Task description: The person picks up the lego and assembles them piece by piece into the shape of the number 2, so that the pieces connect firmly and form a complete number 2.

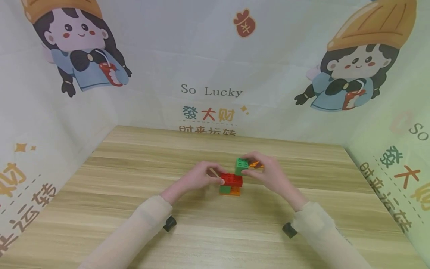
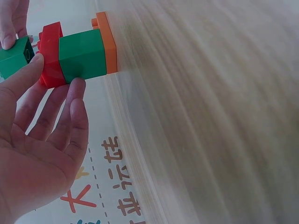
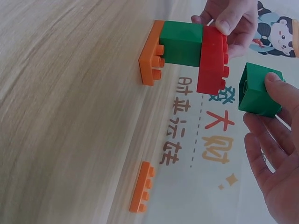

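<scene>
Three-layer plastic brick stack [image 1: 231, 183], orange-green-red, is standing centrally, already joined, left hand [image 1: 199, 175] pinching its red brick [image 3: 211, 58], right hand [image 1: 268, 174] holding an unattached green plastic cube [image 3: 259, 92] at one o'clock, studded orange plastic bar [image 3: 140, 187] lying loose at two.

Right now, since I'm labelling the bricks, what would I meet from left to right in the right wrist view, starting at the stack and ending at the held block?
Orange block → stacked green block → red block → held green block.
</scene>
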